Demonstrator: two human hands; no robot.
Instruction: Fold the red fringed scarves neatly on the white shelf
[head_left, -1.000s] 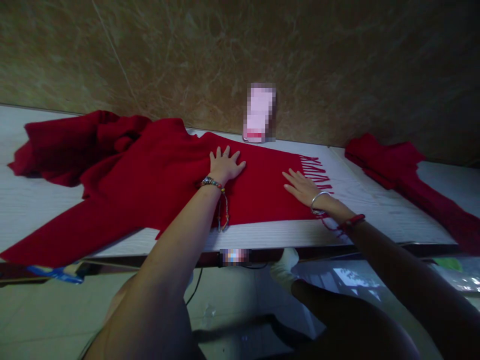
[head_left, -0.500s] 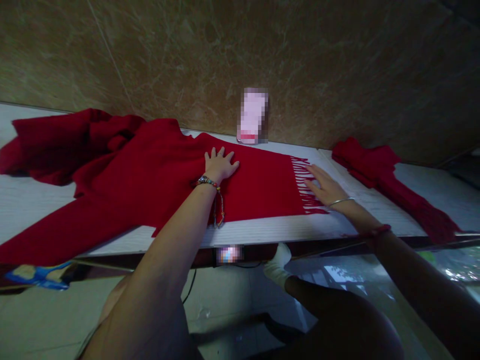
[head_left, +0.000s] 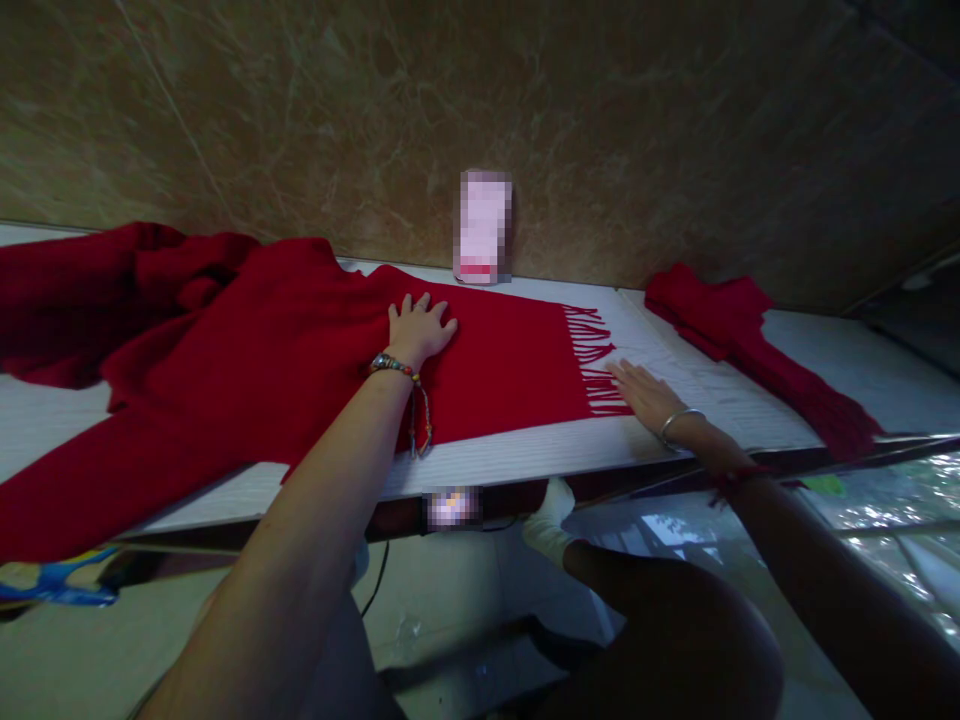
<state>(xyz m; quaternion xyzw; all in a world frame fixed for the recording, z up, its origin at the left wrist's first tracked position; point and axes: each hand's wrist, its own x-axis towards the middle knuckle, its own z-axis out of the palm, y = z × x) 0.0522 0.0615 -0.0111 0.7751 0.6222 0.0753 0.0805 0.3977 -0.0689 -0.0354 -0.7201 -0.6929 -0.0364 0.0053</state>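
Note:
A red scarf (head_left: 502, 360) with a fringed end lies flat across a white board-like surface (head_left: 517, 452). Pressed onto its middle, fingers spread, is my left hand (head_left: 420, 332). My right hand (head_left: 651, 396) is stretched out at the lower part of the fringe (head_left: 590, 352), its fingertips at the strands; whether they press down I cannot tell. Neither hand grips anything. To the left the red cloth continues in wide, loose folds (head_left: 150, 280), and a flap of it hangs toward the front edge.
Another red fringed scarf (head_left: 739, 325) lies bunched at the right. Against the brown marbled wall (head_left: 337, 120) leans a pink blurred phone-like object (head_left: 484, 225). A small blurred screen (head_left: 452, 508) is below the front edge, near a white-socked foot (head_left: 551, 520). Blue-and-yellow packaging (head_left: 60, 580) sits at lower left.
My right hand has slid down along the fringe, from its upper strands toward the lower ones. My left hand stays on the same part of the scarf. The whole view has shifted slightly.

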